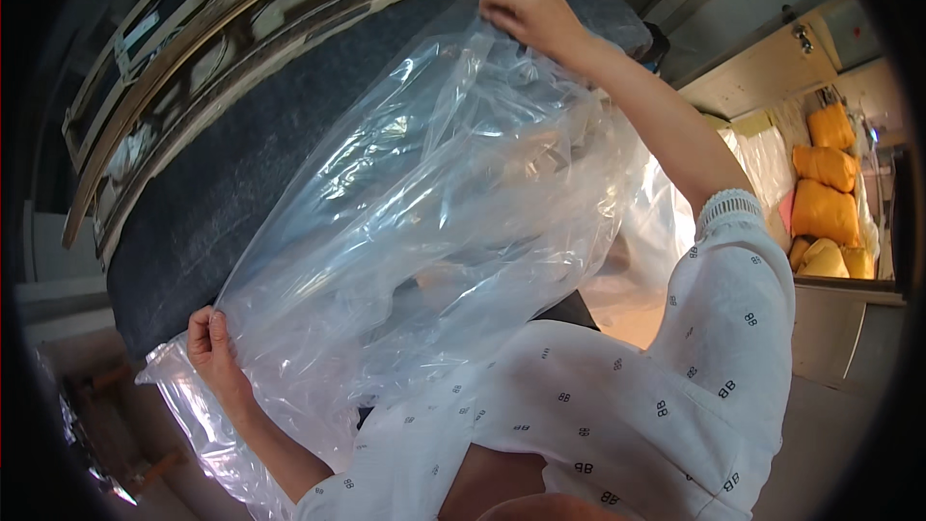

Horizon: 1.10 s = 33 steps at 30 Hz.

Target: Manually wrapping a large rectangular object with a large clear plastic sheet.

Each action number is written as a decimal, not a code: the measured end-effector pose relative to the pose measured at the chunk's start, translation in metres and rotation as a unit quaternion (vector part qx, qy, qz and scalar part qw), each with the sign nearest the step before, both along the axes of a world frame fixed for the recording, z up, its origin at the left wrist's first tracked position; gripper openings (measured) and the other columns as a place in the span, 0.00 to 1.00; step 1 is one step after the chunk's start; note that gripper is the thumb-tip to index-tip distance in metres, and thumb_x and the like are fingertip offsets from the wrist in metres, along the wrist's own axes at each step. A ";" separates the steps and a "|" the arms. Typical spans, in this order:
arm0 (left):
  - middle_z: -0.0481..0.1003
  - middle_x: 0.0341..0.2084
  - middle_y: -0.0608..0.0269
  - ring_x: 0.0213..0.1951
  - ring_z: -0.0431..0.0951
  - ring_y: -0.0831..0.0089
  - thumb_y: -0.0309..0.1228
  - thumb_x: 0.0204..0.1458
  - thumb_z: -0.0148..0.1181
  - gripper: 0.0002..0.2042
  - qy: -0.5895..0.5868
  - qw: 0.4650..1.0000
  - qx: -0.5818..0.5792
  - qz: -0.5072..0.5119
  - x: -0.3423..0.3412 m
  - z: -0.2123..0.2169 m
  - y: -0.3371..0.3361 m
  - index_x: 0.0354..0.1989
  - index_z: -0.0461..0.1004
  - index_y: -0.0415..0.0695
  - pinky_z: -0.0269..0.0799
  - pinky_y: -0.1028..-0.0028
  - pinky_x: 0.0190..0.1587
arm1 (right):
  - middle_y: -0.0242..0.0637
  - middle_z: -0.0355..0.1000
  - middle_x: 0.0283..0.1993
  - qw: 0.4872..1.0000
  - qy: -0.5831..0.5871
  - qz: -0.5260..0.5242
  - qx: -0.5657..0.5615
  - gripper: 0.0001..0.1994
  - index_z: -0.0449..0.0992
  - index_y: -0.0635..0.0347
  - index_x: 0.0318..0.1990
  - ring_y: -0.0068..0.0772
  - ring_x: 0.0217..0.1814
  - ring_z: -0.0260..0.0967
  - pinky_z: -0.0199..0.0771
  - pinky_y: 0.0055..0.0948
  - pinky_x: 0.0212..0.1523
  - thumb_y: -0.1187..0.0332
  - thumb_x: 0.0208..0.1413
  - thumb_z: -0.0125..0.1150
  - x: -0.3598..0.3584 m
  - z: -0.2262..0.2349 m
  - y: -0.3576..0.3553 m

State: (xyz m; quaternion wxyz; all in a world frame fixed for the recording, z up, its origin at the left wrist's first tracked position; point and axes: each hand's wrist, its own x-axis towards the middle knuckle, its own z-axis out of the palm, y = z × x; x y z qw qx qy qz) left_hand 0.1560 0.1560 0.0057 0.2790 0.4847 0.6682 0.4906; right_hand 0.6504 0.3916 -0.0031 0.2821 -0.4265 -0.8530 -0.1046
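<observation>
A clear plastic bag (424,203) is stretched over the dark table (222,183). The left hand (210,342) pinches its near edge; the right hand (531,14) grips its far end, seemingly closed.

Your view's bright on the right, daylight pouring in there, glare streaking the clear plastic bag (434,203). Left side sits dim. Fisheye bends the edges, black corners, slight softness throughout.

Head-worn fisheye camera is looking steeply down, close over a clear plastic bag (434,203), dark table (222,183) extending toward eleven o'clock.
</observation>
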 end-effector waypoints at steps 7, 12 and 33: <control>0.64 0.22 0.75 0.27 0.61 0.87 0.25 0.51 0.55 0.03 0.068 0.995 0.079 -0.010 -0.024 -0.022 -0.008 0.27 0.69 0.41 0.57 0.87 0.31 | 0.36 0.73 0.28 0.958 0.097 -0.239 -0.127 0.09 0.76 0.53 0.31 0.40 0.33 0.70 0.69 0.34 0.34 0.62 0.46 0.53 -0.054 -0.009 0.020; 0.70 0.27 0.69 0.30 0.66 0.82 0.25 0.51 0.54 0.03 0.202 0.965 0.098 0.135 -0.112 -0.023 -0.051 0.30 0.71 0.39 0.64 0.82 0.36 | 0.34 0.71 0.28 0.985 0.137 -0.010 -0.101 0.07 0.74 0.59 0.30 0.30 0.28 0.69 0.67 0.25 0.30 0.66 0.47 0.57 -0.111 -0.008 -0.055; 0.67 0.29 0.68 0.33 0.67 0.76 0.31 0.54 0.50 0.07 -0.116 0.922 0.264 0.259 -0.064 0.023 -0.003 0.37 0.68 0.43 0.64 0.77 0.42 | 0.32 0.66 0.29 0.676 0.680 0.075 -0.275 0.06 0.66 0.59 0.35 0.26 0.29 0.64 0.66 0.26 0.31 0.67 0.54 0.50 -0.115 0.067 -0.013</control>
